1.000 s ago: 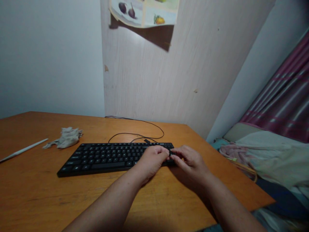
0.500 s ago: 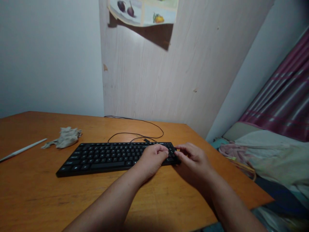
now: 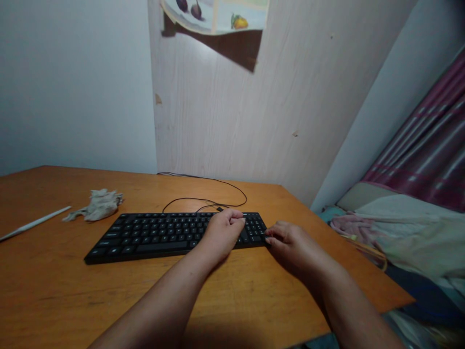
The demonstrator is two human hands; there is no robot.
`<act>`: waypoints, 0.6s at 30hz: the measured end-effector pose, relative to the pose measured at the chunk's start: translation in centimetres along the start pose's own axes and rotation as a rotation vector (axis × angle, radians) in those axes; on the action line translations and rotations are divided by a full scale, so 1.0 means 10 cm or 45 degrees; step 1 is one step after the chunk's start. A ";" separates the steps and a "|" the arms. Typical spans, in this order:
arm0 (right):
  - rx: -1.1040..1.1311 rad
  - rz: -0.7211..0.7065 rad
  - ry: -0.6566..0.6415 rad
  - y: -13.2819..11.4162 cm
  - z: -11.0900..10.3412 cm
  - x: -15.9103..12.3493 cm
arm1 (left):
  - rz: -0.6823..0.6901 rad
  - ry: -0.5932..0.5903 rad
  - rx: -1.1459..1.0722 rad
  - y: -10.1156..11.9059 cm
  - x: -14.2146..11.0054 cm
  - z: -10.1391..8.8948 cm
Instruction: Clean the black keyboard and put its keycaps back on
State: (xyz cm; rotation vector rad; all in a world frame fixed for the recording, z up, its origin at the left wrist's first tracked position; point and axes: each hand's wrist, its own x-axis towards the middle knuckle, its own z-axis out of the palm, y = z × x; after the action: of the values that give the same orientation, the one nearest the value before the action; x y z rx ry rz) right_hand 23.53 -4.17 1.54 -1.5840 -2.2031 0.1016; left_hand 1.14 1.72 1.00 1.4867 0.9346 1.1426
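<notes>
A black keyboard (image 3: 160,232) lies on the orange wooden table (image 3: 54,281), its thin black cable (image 3: 214,182) looping toward the wall. My left hand (image 3: 221,231) rests over the keys near the keyboard's right part, fingers curled in against the thumb; what they pinch, if anything, is hidden. My right hand (image 3: 290,243) lies low on the table at the keyboard's right end, its bent fingertips pressed against the front right corner of the case.
A crumpled pale rag (image 3: 99,205) and a thin white stick (image 3: 34,224) lie at the left of the table. A wood-grain panel (image 3: 236,121) with a fruit poster (image 3: 218,14) stands behind. Bedding (image 3: 399,228) lies beyond the table's right edge.
The two hands, which met fingertip to fingertip above the keyboard's right end, have parted. My right hand dropped to the keyboard's right corner; my left hand shifted slightly left over the keys.
</notes>
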 end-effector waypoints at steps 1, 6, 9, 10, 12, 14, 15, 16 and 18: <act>-0.027 0.001 -0.010 0.00 0.00 0.01 | 0.003 0.005 0.002 0.00 0.00 0.00; -0.112 0.005 -0.025 -0.01 0.01 0.02 | -0.009 -0.012 0.008 0.01 0.00 0.00; -0.112 0.015 -0.035 -0.03 0.01 0.03 | 0.004 -0.017 0.031 0.02 0.00 0.00; -0.113 0.022 -0.042 -0.03 0.00 0.03 | 0.009 -0.017 0.034 0.02 -0.01 0.00; -0.112 0.040 -0.047 -0.05 0.00 0.04 | 0.012 -0.019 0.037 0.03 -0.01 0.01; -0.097 0.064 -0.032 -0.06 0.01 0.05 | 0.006 -0.014 0.047 0.04 -0.01 0.01; -0.086 0.076 -0.026 -0.06 0.02 0.05 | 0.005 -0.011 0.057 0.05 -0.02 0.02; -0.076 0.088 -0.025 -0.07 0.02 0.06 | 0.005 -0.007 0.067 0.06 -0.02 0.02; -0.062 0.106 -0.037 -0.08 0.04 0.06 | 0.006 0.000 0.091 0.07 -0.03 0.02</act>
State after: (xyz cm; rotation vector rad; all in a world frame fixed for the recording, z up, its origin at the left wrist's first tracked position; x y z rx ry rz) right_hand 22.52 -3.77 1.58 -1.7117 -2.1767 0.0962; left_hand 1.25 1.26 1.60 1.5470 0.9812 1.1229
